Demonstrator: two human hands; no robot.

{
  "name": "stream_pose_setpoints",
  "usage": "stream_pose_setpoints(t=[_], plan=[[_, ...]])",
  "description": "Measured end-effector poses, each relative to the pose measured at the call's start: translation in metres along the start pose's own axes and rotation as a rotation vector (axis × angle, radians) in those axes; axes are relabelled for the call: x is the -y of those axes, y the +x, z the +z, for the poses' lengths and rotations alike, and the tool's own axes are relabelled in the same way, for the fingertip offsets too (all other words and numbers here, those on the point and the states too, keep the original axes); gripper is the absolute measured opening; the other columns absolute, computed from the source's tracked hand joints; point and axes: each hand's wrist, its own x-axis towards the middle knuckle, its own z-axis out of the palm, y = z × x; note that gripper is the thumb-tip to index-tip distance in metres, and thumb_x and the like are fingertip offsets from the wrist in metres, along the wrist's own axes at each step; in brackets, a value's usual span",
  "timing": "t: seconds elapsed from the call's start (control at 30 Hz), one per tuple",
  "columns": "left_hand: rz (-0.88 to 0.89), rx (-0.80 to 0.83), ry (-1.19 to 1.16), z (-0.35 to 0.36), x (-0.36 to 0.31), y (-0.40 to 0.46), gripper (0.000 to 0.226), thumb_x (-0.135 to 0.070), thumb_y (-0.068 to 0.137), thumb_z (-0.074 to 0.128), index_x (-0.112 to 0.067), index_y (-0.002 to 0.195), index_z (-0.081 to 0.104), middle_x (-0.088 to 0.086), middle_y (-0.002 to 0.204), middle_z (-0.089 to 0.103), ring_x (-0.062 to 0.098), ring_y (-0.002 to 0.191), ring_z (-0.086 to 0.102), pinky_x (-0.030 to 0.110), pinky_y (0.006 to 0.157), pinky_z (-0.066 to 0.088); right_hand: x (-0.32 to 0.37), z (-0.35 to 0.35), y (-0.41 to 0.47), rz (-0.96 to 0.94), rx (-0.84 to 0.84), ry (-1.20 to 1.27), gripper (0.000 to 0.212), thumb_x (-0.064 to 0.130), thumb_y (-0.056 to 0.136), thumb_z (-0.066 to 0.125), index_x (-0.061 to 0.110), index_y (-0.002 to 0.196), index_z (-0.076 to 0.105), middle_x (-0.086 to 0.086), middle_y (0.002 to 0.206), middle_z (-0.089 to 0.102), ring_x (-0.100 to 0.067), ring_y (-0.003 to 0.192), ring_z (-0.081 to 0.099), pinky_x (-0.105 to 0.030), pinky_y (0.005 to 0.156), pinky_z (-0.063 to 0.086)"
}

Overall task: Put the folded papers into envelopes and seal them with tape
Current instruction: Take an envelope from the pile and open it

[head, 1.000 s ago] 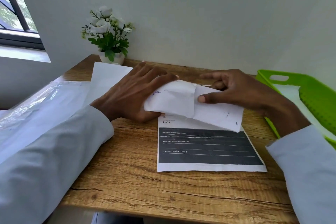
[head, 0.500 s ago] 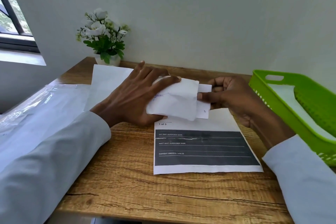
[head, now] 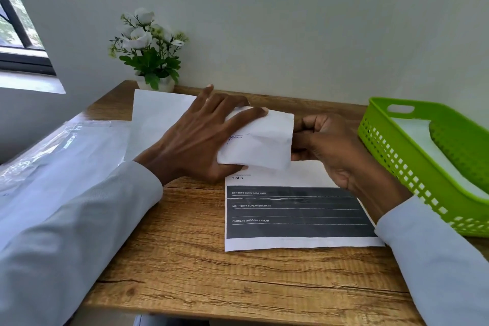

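Observation:
A white envelope [head: 262,140] with a scribbled mark is held above the desk. My left hand [head: 201,140] grips its left end, index finger along the top edge and thumb underneath. My right hand [head: 325,145] is at the envelope's open right end with its fingers curled; the folded paper is almost wholly hidden inside and I cannot tell whether the fingers still pinch it. Beneath lies a printed form [head: 296,214] with a dark grey block. A blank white sheet [head: 156,119] lies behind my left hand.
A green plastic basket [head: 397,156] holding white paper stands at the right edge of the wooden desk [head: 211,272]. A small pot of white flowers [head: 148,55] sits at the back by the wall. A clear plastic sleeve [head: 53,148] lies at the left.
The folded paper stuck far out of the envelope's right end; my right hand has pushed it leftward until it is nearly hidden inside. My left hand has kept hold of the envelope.

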Motion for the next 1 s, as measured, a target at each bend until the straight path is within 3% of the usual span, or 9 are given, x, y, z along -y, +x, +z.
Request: stream_pose_setpoints(t=[0.27,0.47,0.53,0.6,0.67,0.73,0.8,0.87,1.0], plan=[[0.033,-0.011,-0.011,0.005,-0.005,0.002,0.093,-0.07,0.072,0.058,-0.025,0.147,0.027,0.014,0.136,0.044,0.032,0.123,0.041,0.054,0.11,0.027,-0.004,0.026,-0.006,0.014,-0.063,0.11,0.024,0.004,0.089,0.069,0.026,0.082,0.077,0.006,0.083,0.079,-0.011,0.072,0.075,-0.025,0.055,0.058],[-0.002,-0.051,-0.143,-0.011,-0.002,0.001,0.091,-0.068,0.073,0.061,-0.022,0.145,0.03,0.009,0.135,0.045,0.026,0.118,0.043,0.048,0.103,0.036,0.013,0.0,-0.008,-0.179,-0.15,0.185,0.014,0.002,0.079,0.077,0.011,0.089,0.074,-0.003,0.077,0.076,-0.014,0.065,0.069,-0.026,0.059,0.055],[-0.028,-0.026,-0.285,-0.024,-0.001,0.003,0.093,-0.07,0.072,0.062,-0.026,0.146,0.026,-0.002,0.136,0.044,0.017,0.116,0.043,0.04,0.096,0.04,0.022,-0.014,-0.009,-0.307,-0.167,0.23,0.022,-0.003,0.081,0.073,0.01,0.099,0.071,-0.003,0.088,0.075,-0.012,0.076,0.07,-0.024,0.064,0.056],[-0.057,0.044,-0.489,-0.04,-0.005,0.01,0.093,-0.07,0.072,0.063,-0.036,0.147,0.02,-0.023,0.135,0.039,0.0,0.117,0.042,0.026,0.092,0.04,0.031,-0.022,-0.011,-0.39,-0.059,0.287,0.035,-0.011,0.083,0.064,0.009,0.112,0.064,-0.003,0.108,0.073,-0.015,0.094,0.07,-0.027,0.075,0.058],[-0.092,0.143,-0.752,-0.055,-0.012,0.02,0.09,-0.069,0.073,0.061,-0.046,0.147,0.016,-0.035,0.139,0.035,-0.012,0.125,0.038,0.018,0.095,0.038,0.035,-0.024,-0.014,-0.421,0.074,0.342,0.047,-0.014,0.076,0.063,0.008,0.117,0.06,0.001,0.112,0.072,-0.015,0.101,0.068,-0.03,0.08,0.059],[-0.144,0.19,-1.031,-0.065,-0.019,0.03,0.08,-0.064,0.074,0.062,-0.047,0.143,0.026,-0.03,0.14,0.045,-0.006,0.125,0.046,0.023,0.096,0.045,0.035,-0.021,-0.017,-0.394,0.141,0.401,0.052,-0.013,0.07,0.067,0.01,0.116,0.06,-0.001,0.107,0.072,-0.018,0.101,0.067,-0.035,0.083,0.06],[-0.229,0.205,-1.382,-0.069,-0.026,0.036,0.051,-0.045,0.081,0.062,-0.037,0.129,0.047,-0.02,0.114,0.067,0.0,0.099,0.065,0.019,0.076,0.054,0.035,-0.016,-0.018,-0.353,0.147,0.42,0.046,-0.001,0.068,0.073,0.015,0.11,0.065,-0.008,0.102,0.067,-0.027,0.098,0.063,-0.042,0.083,0.059],[-0.337,0.238,-1.659,-0.072,-0.031,0.04,0.025,-0.034,0.087,0.055,-0.024,0.107,0.068,-0.008,0.087,0.074,0.006,0.072,0.07,0.019,0.058,0.055,0.038,-0.013,-0.017,-0.322,0.097,0.418,0.037,0.011,0.071,0.076,0.015,0.107,0.066,-0.003,0.094,0.069,-0.023,0.086,0.067,-0.036,0.075,0.059],[-0.427,0.269,-1.865,-0.068,-0.031,0.045,0.04,-0.047,0.086,0.05,-0.021,0.089,0.08,0.002,0.088,0.077,0.015,0.076,0.073,0.027,0.07,0.06,0.048,-0.015,-0.014,-0.274,-0.081,0.445,0.03,0.02,0.077,0.07,0.01,0.105,0.069,-0.003,0.089,0.072,-0.016,0.068,0.06,-0.024,0.058,0.048]])
